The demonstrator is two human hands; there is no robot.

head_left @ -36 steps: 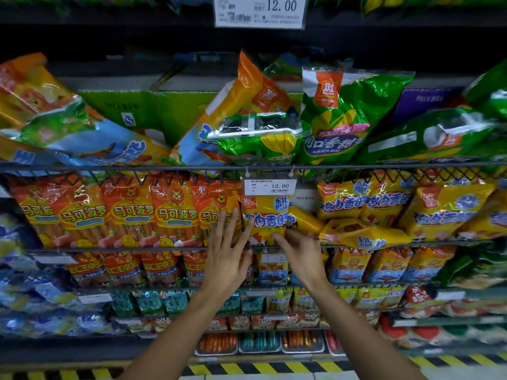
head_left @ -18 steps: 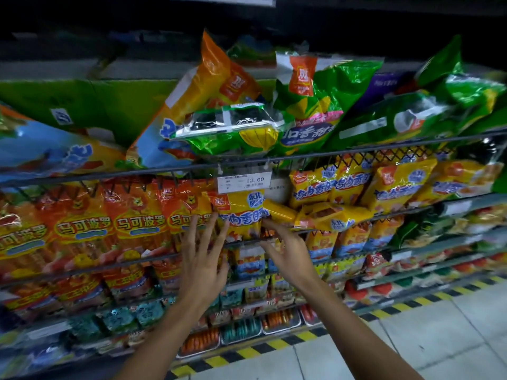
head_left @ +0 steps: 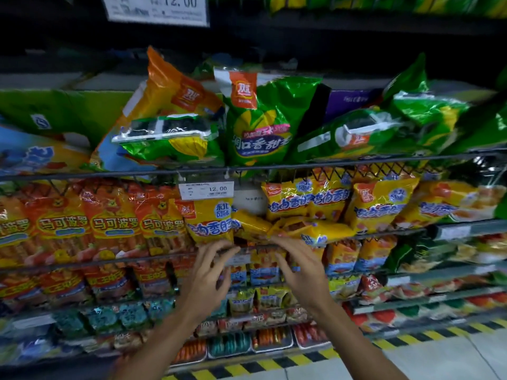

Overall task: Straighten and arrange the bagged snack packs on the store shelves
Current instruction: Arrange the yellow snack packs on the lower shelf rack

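Note:
Yellow sausage packs stand on the middle wire shelf. One upright yellow pack (head_left: 210, 222) sits under a price tag; beside it a fallen yellow pack (head_left: 251, 224) and another lying on its side (head_left: 315, 231) are askew. My left hand (head_left: 210, 272) reaches up just below the upright pack, fingers spread and slightly curled, holding nothing. My right hand (head_left: 299, 266) is raised under the fallen packs, fingers apart, fingertips at the shelf's front wire. Orange-red sausage packs (head_left: 115, 223) stand in a row to the left.
Large green corn-sausage bags (head_left: 258, 119) and an orange bag (head_left: 170, 89) lean untidily on the shelf above. A price tag (head_left: 206, 190) hangs from that shelf's wire. Lower shelves hold smaller packs. A yellow-black striped floor edge (head_left: 301, 357) runs below.
Both hands have shifted right, from the orange packs' edge to beneath the yellow packs. The left hand's fingers have curled a little. The view has tilted and moved closer.

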